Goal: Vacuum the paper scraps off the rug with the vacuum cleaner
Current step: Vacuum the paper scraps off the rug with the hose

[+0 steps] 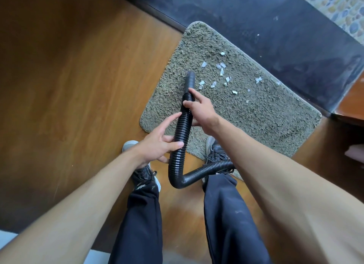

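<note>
- Wooden floor [78, 76] fills the left side; the left shoe [129, 145] stands on it, just beside the rug's near corner.
- The left hand [157, 145] grips the black ribbed vacuum hose [182, 129] low on its upright stretch, thumb across the front, index finger lying straight along it.
- The vacuum hose bends sharply near the feet and runs off right under the right arm; its smooth nozzle [190, 79] points down at the rug.
- The right hand [199, 108] clasps the vacuum hose just behind the nozzle, index finger sticking out.
- The grey shaggy rug [266, 122] lies right of centre.
- Paper scraps [222, 71] are scattered on the rug's far half, right of the nozzle.
- A dark slab [275, 37] borders the rug's far edge.
</note>
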Motion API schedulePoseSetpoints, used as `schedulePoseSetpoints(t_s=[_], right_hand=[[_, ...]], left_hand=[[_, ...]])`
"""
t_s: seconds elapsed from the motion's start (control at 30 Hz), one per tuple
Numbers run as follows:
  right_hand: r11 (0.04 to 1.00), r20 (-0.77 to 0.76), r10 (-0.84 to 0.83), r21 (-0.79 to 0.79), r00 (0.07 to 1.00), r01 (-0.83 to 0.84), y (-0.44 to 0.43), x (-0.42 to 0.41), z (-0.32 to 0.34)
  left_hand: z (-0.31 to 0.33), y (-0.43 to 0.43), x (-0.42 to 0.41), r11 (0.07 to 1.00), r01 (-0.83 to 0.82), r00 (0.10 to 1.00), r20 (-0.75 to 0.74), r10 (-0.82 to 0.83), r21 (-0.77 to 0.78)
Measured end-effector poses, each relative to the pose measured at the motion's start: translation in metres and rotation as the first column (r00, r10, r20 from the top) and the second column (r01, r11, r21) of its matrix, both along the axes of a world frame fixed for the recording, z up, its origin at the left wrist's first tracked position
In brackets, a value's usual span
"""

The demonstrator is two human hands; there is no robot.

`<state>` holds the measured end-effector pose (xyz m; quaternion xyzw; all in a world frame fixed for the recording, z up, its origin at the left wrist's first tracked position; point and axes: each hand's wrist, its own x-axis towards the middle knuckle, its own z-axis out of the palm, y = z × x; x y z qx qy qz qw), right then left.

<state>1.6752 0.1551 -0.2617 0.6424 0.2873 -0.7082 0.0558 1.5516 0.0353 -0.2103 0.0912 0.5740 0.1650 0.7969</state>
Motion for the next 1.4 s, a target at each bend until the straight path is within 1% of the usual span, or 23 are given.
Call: schedulePoseSetpoints(t_s=[0.2, 0.37, 0.5, 0.67, 0.73, 0.8, 0.87, 0.97, 1.17, 1.27, 1.4], right_hand=[[0.993, 0.038, -0.113, -0.013, 0.993, 0.114, 0.000, 0.026, 0.003], [0.989, 0.051, -0.148, -0.019, 0.988, 0.149, -0.006, 0.029, 0.005], [0.996, 0.015, -0.080, -0.040, 0.997, 0.081, -0.011, 0.020, 0.006], [0.998, -0.068, 0.041, -0.044, 0.997, -0.044, -0.011, 0.001, 0.007], [0.996, -0.072, 0.075, -0.040, 0.995, -0.078, -0.009, -0.005, 0.006], [0.994, -0.066, 0.090, -0.051, 0.994, -0.093, -0.008, -0.006, 0.005], [0.994, -0.055, 0.087, -0.059, 0.995, -0.090, -0.006, -0.003, 0.004], [0.997, -0.035, 0.062, -0.046, 0.997, -0.064, -0.002, 0.010, 0.002], [0.998, 0.018, -0.059, -0.022, 0.998, 0.059, 0.006, 0.043, 0.004], [0.995, 0.021, -0.102, -0.016, 0.995, 0.103, 0.006, 0.056, 0.006], [0.987, 0.045, -0.152, -0.049, 0.987, 0.154, -0.001, 0.059, 0.004]], left_hand=[[0.007, 0.016, 0.013, 0.997, 0.079, 0.996, 0.028, -0.079, 0.009], [0.010, 0.012, 0.017, 0.997, 0.070, 0.997, 0.035, -0.070, 0.013], [0.011, -0.001, 0.014, 1.000, 0.027, 0.999, 0.024, -0.027, 0.002], [0.016, -0.017, 0.010, 0.995, -0.097, 0.995, -0.034, 0.097, -0.012], [0.018, -0.019, 0.011, 0.990, -0.139, 0.989, -0.056, 0.138, -0.016], [0.018, -0.019, 0.013, 0.989, -0.144, 0.988, -0.063, 0.142, -0.022], [0.015, -0.016, 0.015, 0.991, -0.132, 0.990, -0.055, 0.130, -0.030], [0.011, -0.007, 0.020, 0.997, -0.072, 0.997, -0.030, 0.072, -0.017], [0.009, 0.015, 0.033, 0.998, 0.061, 0.998, 0.004, -0.061, 0.018], [0.010, 0.022, 0.041, 0.996, 0.083, 0.996, 0.014, -0.083, 0.024], [0.011, 0.021, 0.045, 0.994, 0.109, 0.994, 0.012, -0.109, 0.029]])
